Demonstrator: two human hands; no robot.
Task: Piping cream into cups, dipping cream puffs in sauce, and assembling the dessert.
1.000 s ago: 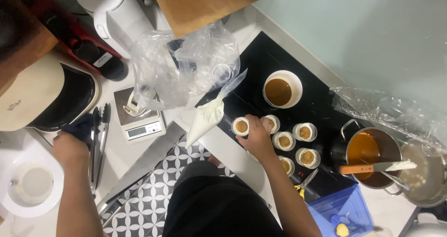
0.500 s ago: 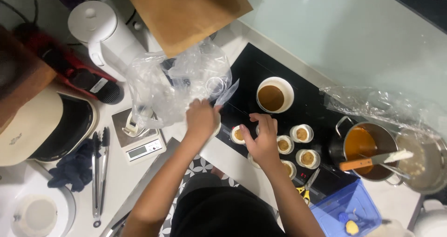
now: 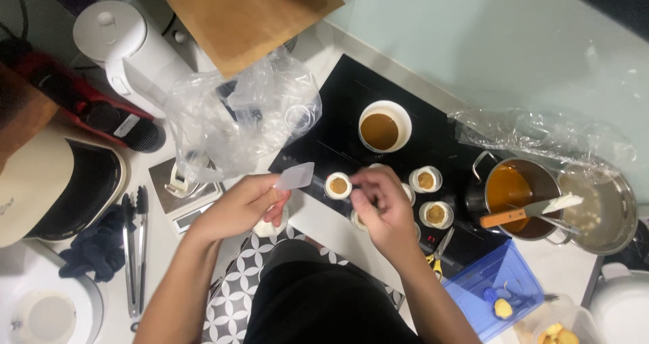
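Note:
My left hand (image 3: pixel 240 209) grips a white piping bag, with its flat clear tip (image 3: pixel 295 176) sticking up past my fingers. My right hand (image 3: pixel 382 207) hovers over several small white cups with brown filling; one cup (image 3: pixel 338 185) sits just left of its fingertips, others (image 3: pixel 426 180) (image 3: pixel 436 213) lie to the right. Whether the right fingers pinch anything is unclear. The cups stand on a black cooktop (image 3: pixel 338 114). A white bowl of brown liquid (image 3: pixel 383 126) sits behind them.
A steel pot of orange sauce (image 3: pixel 512 194) with a spatula stands right, beside a second pot (image 3: pixel 602 212). A crumpled clear plastic bag (image 3: pixel 236 117), a kitchen scale (image 3: pixel 186 195), tongs (image 3: pixel 134 249), a white kettle (image 3: pixel 125 46), a wooden board (image 3: pixel 247 13) and a blue tub (image 3: pixel 497 293) surround the work area.
My left hand came in from the far left near the tongs to the cups and now holds the piping bag. The right hand stayed at the cups.

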